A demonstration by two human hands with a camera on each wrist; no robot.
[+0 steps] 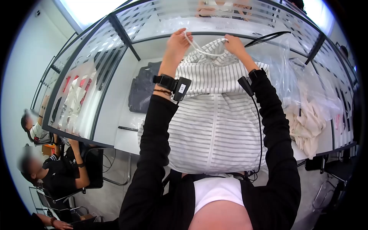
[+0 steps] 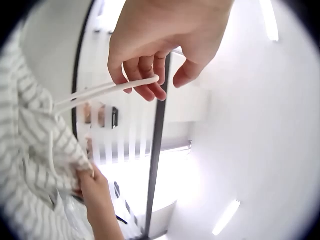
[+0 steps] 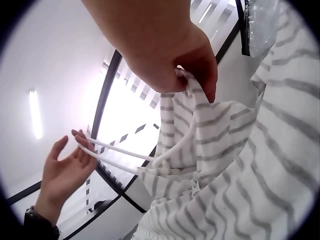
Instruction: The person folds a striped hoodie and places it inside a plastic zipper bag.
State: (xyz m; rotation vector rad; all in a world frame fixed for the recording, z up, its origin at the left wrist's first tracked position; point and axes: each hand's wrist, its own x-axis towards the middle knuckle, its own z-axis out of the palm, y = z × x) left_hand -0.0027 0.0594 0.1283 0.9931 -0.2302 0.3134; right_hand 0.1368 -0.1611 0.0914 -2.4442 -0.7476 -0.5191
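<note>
A white-and-grey striped hooded jacket (image 1: 191, 134) lies spread in front of me, its front seam line running down the middle and its hood (image 3: 215, 125) at the far end. My left hand (image 1: 178, 45) is raised at the hood's left, with a loop of white drawstring (image 2: 110, 89) hooked over its bent fingers; the thumb stands apart. Both strands of the cord run taut from those fingers to the hood. My right hand (image 1: 235, 46) pinches the hood's edge between thumb and fingers, lifting the fabric, as the right wrist view shows.
Dark folded clothing (image 1: 143, 90) sits left of the jacket. Clear plastic bags (image 1: 285, 76) and a crumpled beige cloth (image 1: 306, 128) lie on the right. Dark-framed striped clear panels (image 1: 119, 32) surround the table. A seated person (image 1: 63, 174) works at the left. A cable hangs from my right wrist.
</note>
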